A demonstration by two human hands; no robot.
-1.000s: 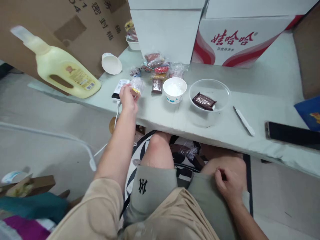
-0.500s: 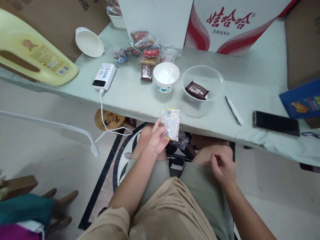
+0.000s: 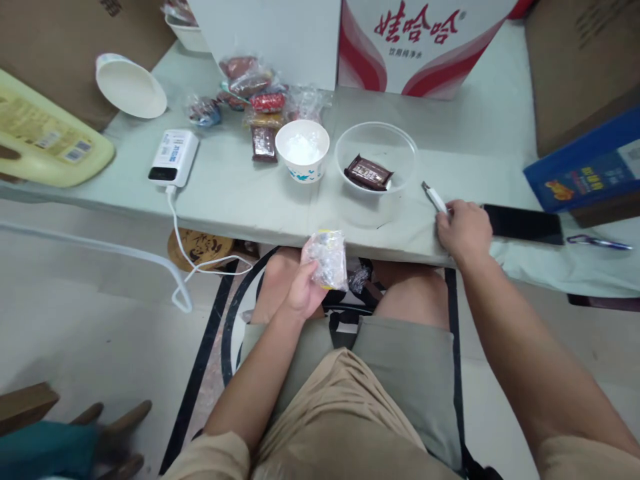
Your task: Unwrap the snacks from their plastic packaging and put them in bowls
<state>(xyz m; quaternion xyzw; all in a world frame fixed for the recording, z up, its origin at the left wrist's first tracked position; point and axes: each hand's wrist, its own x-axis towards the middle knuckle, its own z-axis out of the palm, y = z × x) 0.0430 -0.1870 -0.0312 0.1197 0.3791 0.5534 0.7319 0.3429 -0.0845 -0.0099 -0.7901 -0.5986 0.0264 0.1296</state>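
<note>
My left hand [image 3: 305,287] is closed on a flat packet in crinkled clear wrap [image 3: 327,260], with yellow at its edges, just in front of the table edge. What lies inside the wrap is hard to make out. At the right, my right hand [image 3: 466,230] rests on the table with its fingers closed round the handle of a slim white utility knife [image 3: 434,198], whose tip points away to the left. A clear plastic bowl [image 3: 407,143] holding a dark brown wrapped snack [image 3: 369,173] stands left of the knife. Beside it is a paper cup [image 3: 305,175] with crumpled clear plastic inside.
Several wrapped snacks [image 3: 269,102] lie in a pile behind the cup. A phone [image 3: 524,224] lies right of my right hand, near a blue box [image 3: 585,167]. Leftward are a power bank [image 3: 175,157] with a cable, a tipped paper bowl [image 3: 131,87] and a yellow jug [image 3: 55,140].
My right hand has moved from my lap up onto the table and closed on the utility knife. My left hand keeps the wrapped packet. The view has shifted to the right.
</note>
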